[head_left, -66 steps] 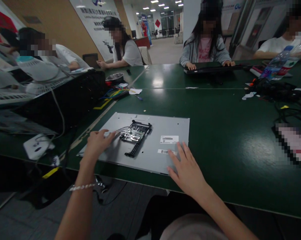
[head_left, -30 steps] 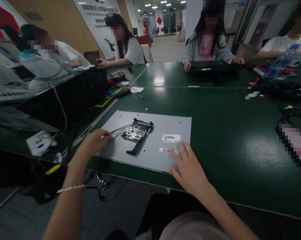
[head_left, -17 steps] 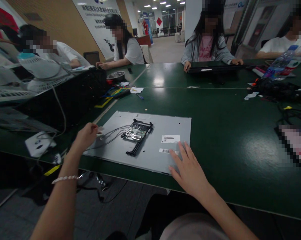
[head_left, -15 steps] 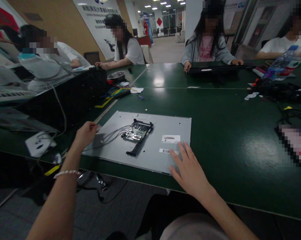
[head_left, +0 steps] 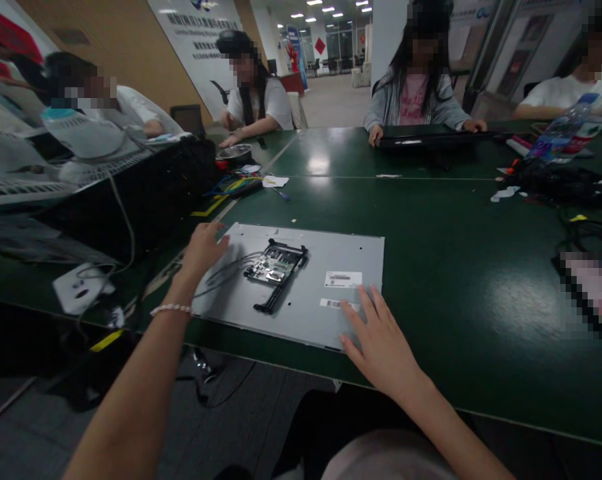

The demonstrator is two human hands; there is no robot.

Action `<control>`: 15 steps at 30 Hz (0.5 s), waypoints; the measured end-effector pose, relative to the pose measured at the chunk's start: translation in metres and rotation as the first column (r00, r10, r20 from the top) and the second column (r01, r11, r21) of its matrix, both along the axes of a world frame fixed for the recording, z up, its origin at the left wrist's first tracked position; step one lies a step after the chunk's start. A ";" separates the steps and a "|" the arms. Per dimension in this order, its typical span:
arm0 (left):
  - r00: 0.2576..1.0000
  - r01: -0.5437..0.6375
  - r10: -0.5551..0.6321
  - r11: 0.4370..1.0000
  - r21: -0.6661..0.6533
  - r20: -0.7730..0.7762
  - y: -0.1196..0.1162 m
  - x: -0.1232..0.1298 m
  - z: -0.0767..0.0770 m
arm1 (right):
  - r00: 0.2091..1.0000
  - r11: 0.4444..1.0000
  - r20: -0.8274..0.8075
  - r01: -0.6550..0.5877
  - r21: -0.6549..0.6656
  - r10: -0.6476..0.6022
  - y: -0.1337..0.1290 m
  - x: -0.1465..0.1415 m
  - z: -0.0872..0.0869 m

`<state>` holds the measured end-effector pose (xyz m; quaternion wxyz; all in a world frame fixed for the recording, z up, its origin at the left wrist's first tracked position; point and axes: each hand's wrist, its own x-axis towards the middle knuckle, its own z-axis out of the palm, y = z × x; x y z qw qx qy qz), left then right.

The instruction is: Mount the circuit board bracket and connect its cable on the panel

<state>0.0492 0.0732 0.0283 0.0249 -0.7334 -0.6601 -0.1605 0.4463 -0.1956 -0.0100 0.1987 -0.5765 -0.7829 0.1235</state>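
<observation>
A flat grey metal panel, looking like the back of a display panel, lies on the green table in front of me. On it rests a small circuit board in a black frame, with thin grey cables running off its left side. My right hand lies open, fingers spread, over the panel's near right corner beside two white labels. At the far left edge of the panel is my left hand, its fingers apart and nothing visible in them; part of the fingers is turned away.
To the left stand a black case-like object and a white piece with a cable. Beyond the panel lie coloured wires and a metal bowl. Bottles and a black bundle sit at right. Several people sit around the table.
My left hand has moved right and away from me along the panel's left edge, and its pinched fingers have opened. My right hand stays in place.
</observation>
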 end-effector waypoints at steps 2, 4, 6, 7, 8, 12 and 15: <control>0.994 0.105 -0.105 0.994 -0.011 -0.007 0.007 0.028 -0.006 | 1.000 1.000 0.001 -0.002 0.001 0.002 0.000 0.000 -0.003; 0.977 0.212 -0.212 0.977 -0.038 0.002 0.014 0.054 -0.011 | 1.000 1.000 -0.003 -0.004 0.000 0.004 -0.001 0.001 -0.005; 0.971 0.237 -0.233 0.968 -0.078 0.053 0.023 0.075 -0.013 | 1.000 1.000 -0.006 -0.004 -0.001 0.004 -0.001 0.004 -0.006; 0.975 0.213 -0.204 0.972 -0.104 0.087 0.028 0.083 -0.013 | 1.000 1.000 -0.007 -0.003 -0.002 0.003 -0.001 0.006 -0.005; 0.980 0.172 -0.157 0.976 -0.132 0.119 0.032 0.090 -0.013 | 1.000 1.000 -0.008 0.000 -0.003 0.000 -0.001 0.008 -0.005; 0.984 0.049 -0.013 0.978 -0.202 0.177 0.047 0.103 -0.013 | 1.000 1.000 -0.018 0.005 -0.008 -0.005 0.001 0.016 -0.001; 0.979 0.013 0.031 0.977 -0.215 0.202 0.052 0.105 -0.017 | 1.000 1.000 -0.024 0.001 -0.013 -0.002 0.002 0.020 0.000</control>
